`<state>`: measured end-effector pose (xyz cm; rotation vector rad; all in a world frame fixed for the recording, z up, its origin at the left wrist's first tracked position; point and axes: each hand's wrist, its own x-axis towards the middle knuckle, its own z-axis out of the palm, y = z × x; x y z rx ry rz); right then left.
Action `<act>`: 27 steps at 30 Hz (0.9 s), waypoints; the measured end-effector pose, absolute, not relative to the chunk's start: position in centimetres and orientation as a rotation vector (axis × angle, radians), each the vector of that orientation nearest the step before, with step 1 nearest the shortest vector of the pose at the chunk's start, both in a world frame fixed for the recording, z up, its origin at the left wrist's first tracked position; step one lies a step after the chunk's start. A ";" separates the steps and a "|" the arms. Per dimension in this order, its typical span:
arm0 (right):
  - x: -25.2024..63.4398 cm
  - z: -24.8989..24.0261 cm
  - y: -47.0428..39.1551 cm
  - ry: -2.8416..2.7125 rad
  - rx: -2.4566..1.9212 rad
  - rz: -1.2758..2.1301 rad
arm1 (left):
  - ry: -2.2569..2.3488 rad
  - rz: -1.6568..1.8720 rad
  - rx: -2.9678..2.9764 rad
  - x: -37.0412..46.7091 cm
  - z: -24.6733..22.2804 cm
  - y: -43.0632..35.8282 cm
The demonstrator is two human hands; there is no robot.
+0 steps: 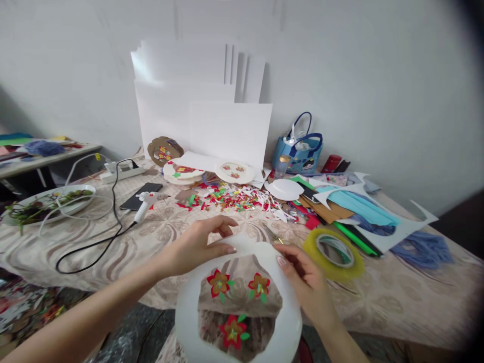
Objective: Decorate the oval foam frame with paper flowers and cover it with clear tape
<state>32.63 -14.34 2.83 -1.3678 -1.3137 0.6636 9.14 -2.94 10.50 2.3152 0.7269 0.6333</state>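
Observation:
A white scalloped ring frame (pixel 188 302) is tilted up in front of me, its near part cut off by the picture's bottom edge. A clear sheet spans its cut-out middle. On that sheet are three paper flowers, red with brown centres and green leaves, one being the lower flower (pixel 233 331). My left hand (pixel 198 242) has its thumb on the frame's far rim, with the fingers curled over beyond it. At the upper right rim, my right hand (pixel 304 277) grips the frame between thumb and fingers.
Clear tape roll (pixel 335 254) lies right of my right hand. A white glue gun (pixel 144 204) rests on a black phone (pixel 130 197), its cord trailing left. Paper scraps (pixel 238 198), decorated white discs (pixel 234 172), a blue bag (pixel 298 154) and white boards (pixel 230 131) stand farther back.

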 end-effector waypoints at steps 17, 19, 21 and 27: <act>33.3 0.6 -14.0 -1.089 -1.411 0.644 | 0.845 0.722 2.321 6.5 7.8 -3.7; 33.4 0.5 -13.9 -1.069 -1.414 0.647 | 0.874 0.729 2.331 6.5 7.8 -3.9; 33.5 0.2 -13.9 -1.044 -1.407 0.655 | 0.904 0.720 2.328 6.5 7.8 -4.0; 33.8 -0.4 -14.0 -1.007 -1.404 0.680 | 0.909 0.801 2.299 6.3 7.2 -4.4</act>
